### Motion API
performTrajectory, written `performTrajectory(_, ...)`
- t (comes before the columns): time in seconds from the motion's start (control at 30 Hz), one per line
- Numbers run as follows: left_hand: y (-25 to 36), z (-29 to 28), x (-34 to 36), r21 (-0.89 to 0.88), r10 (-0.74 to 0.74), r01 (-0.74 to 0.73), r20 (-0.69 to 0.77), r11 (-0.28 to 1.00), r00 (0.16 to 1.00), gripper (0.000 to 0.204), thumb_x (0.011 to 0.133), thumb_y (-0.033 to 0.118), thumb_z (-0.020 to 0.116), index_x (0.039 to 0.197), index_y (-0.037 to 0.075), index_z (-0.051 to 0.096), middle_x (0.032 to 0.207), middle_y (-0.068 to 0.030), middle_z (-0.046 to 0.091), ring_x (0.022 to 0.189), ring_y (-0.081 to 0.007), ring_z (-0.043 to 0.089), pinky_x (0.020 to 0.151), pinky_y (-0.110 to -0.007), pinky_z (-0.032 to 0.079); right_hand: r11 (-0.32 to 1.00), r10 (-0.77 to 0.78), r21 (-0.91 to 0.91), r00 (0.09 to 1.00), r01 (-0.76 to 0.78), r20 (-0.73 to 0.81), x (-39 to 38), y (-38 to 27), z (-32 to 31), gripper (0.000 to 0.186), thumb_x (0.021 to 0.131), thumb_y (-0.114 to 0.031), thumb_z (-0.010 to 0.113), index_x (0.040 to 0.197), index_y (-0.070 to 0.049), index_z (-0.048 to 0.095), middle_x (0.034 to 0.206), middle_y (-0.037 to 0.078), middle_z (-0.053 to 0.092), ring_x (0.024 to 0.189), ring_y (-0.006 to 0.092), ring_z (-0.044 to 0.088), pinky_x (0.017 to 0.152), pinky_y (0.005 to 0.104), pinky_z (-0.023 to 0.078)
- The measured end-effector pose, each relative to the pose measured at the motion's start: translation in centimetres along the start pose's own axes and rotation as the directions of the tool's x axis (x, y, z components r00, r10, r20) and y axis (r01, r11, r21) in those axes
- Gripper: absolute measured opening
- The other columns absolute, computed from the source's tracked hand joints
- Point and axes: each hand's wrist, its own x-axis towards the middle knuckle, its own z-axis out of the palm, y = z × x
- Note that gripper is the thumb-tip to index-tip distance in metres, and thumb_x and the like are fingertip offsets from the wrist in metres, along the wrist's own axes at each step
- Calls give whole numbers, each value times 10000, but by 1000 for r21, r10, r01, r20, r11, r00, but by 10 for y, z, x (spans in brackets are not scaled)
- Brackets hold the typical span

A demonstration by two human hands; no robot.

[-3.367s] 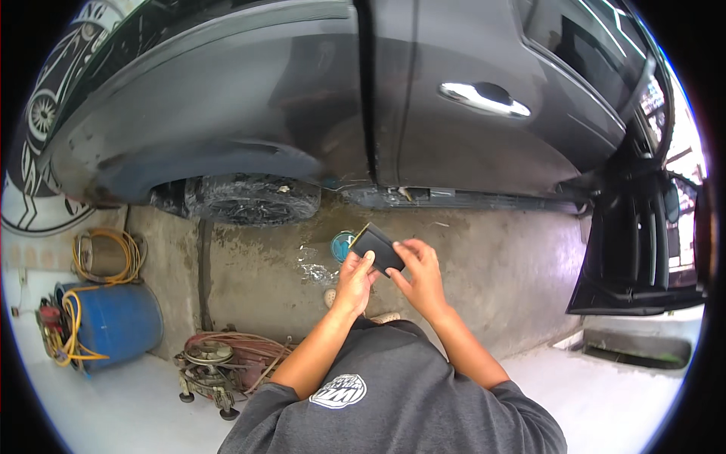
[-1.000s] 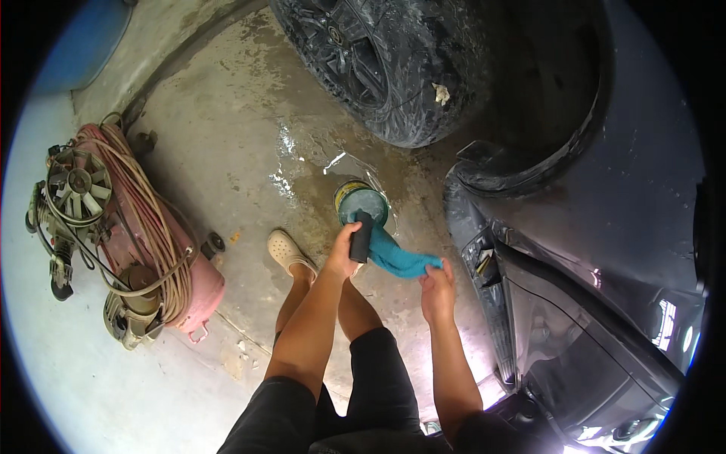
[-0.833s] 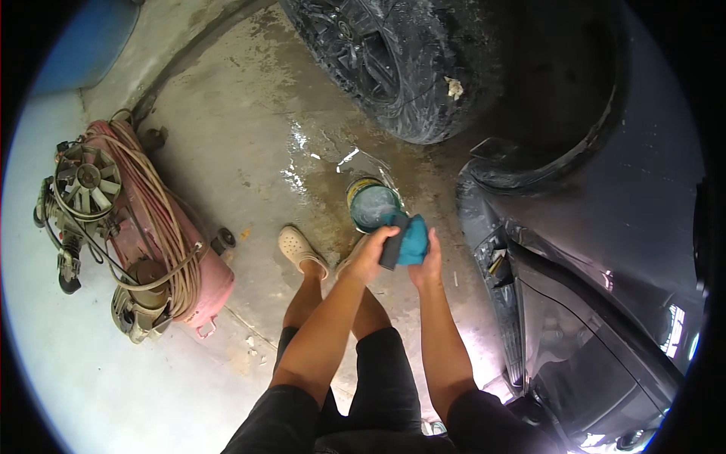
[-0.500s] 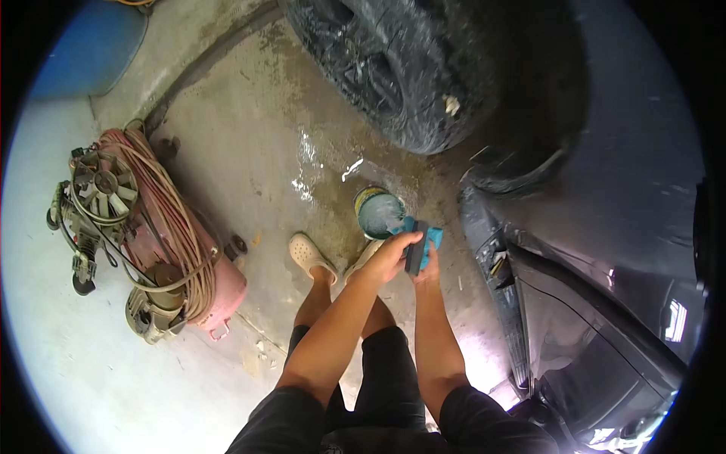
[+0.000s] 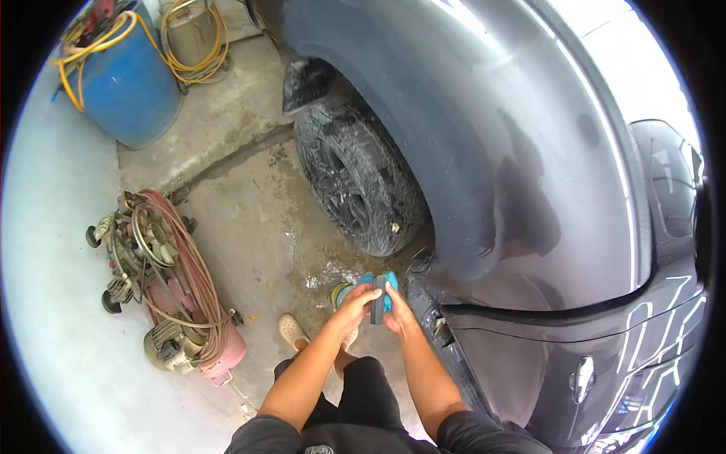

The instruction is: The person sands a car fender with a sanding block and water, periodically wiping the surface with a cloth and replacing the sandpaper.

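My left hand (image 5: 352,310) is closed on a dark grey rectangular block (image 5: 377,304), its thumb on the block's face. From the other side my right hand (image 5: 397,312) grips a bright teal cloth or sponge (image 5: 391,280), whose exact kind I cannot make out. The teal thing lies against the block and shows on both sides of its upper end. Just beyond my left hand a small bucket with a yellowish rim (image 5: 337,293) stands on the floor, mostly hidden. In the earlier frame it holds cloudy liquid.
A dark grey car fender (image 5: 484,151) curves along my right, above a dusty wheel (image 5: 355,178). The car door (image 5: 529,363) lies nearer. To the left stands a pink compressor (image 5: 227,352) wrapped in hose. A blue barrel (image 5: 132,91) is farther back. Wet concrete (image 5: 257,227) surrounds my clogs.
My view has lifted and swung toward the car, so the fender and barrel now show more. Both hands still hold the block and teal thing, now nearer the car's side and more upright.
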Motion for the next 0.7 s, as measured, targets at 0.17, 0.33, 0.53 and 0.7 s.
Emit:
performTrajectory(0.17, 73, 65, -23, 15, 136, -140, 147, 990, 980, 359, 1033, 247, 690, 1330, 55, 624, 1226, -60, 692, 1143, -173, 658, 1028, -369, 514, 964, -211, -174, 977, 204, -26, -37, -93, 73, 304, 981, -181, 771, 1253, -111, 655, 1121, 43, 735, 998, 200, 711, 935, 432, 594)
performTrajectory(0.33, 116, 89, -13, -40, 414, -418, -73, 908, 907, 445, 1000, 290, 756, 1361, 69, 616, 1250, -37, 703, 1121, -145, 659, 980, -324, 507, 192, -360, -930, 904, 313, 230, -112, -249, 185, 338, 840, -130, 895, 1082, -47, 674, 1026, 67, 724, 943, 168, 702, 875, 390, 573)
performTrajectory(0.53, 149, 150, 69, -43, 630, -681, -339, 731, 698, 511, 1024, 249, 738, 1434, 21, 534, 1258, -97, 671, 1145, -173, 638, 994, -338, 501, -722, -236, -594, 680, 356, 695, -211, -402, 322, 443, 793, -185, 896, 1147, -35, 678, 1096, 200, 676, 1023, 396, 692, 898, 452, 556)
performTrajectory(0.7, 187, 194, 133, 8, 742, -808, -400, 589, 537, 510, 1064, 232, 681, 1477, 32, 459, 1242, -113, 639, 1162, -181, 607, 1045, -365, 485, -952, -31, -210, 614, 222, 789, -226, -478, 339, 452, 791, -176, 882, 1175, -83, 663, 1189, 167, 653, 1011, 433, 703, 866, 503, 567)
